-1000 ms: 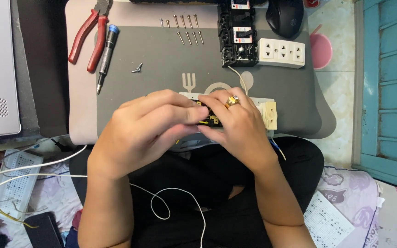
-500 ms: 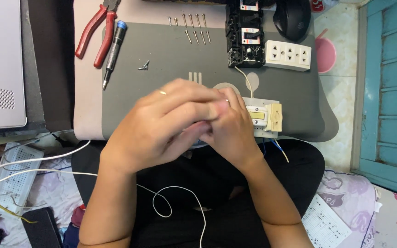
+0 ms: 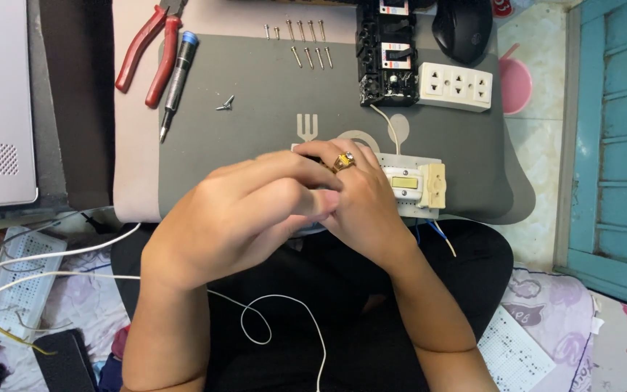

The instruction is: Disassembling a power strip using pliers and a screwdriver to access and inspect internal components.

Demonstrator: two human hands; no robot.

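Peeking past hands, white cream-ended switch block point(image 3: 416, 185)

Illumination: even, diffuse, moderately bright — no glare. Shadows: soft, beneath both hands. Focus: sharp across centre; slight wide-angle bending at frame edges.

left hand point(image 3: 244, 218) over right hand point(image 3: 357, 199) | both on switch plate point(image 3: 415, 185) | grey mat point(image 3: 255, 138)

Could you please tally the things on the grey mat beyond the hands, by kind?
Screws: 8
Pliers: 1
Screwdriver: 1
Black breaker: 1
White socket strip: 1
Mouse: 1
Small metal clip: 1
Total: 14
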